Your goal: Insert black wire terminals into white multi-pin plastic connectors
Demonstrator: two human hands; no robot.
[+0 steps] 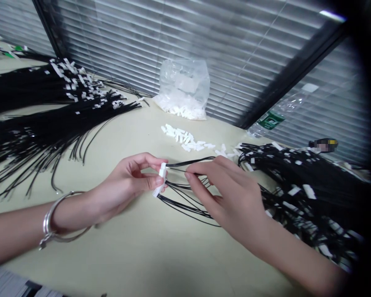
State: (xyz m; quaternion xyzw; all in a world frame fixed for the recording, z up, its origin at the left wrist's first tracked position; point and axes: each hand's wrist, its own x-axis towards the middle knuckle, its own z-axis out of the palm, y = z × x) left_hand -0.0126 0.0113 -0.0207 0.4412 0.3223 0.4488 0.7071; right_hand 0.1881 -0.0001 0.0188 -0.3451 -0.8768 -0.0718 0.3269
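Note:
Near the middle of the table, my left hand pinches a white plastic connector housing between thumb and fingers. Several black wires run out of its right side in bundles. Thumb and forefinger of my right hand are closed on one thin black wire, whose far end reaches the housing's upper part. I cannot tell whether that end sits inside a slot. Part of the other wires passes behind my right hand.
Black wire bundles lie on the left; more with white connectors on the right. Loose white housings lie behind my hands, before a clear plastic bag of white pieces. A plastic bottle leans by the window blinds.

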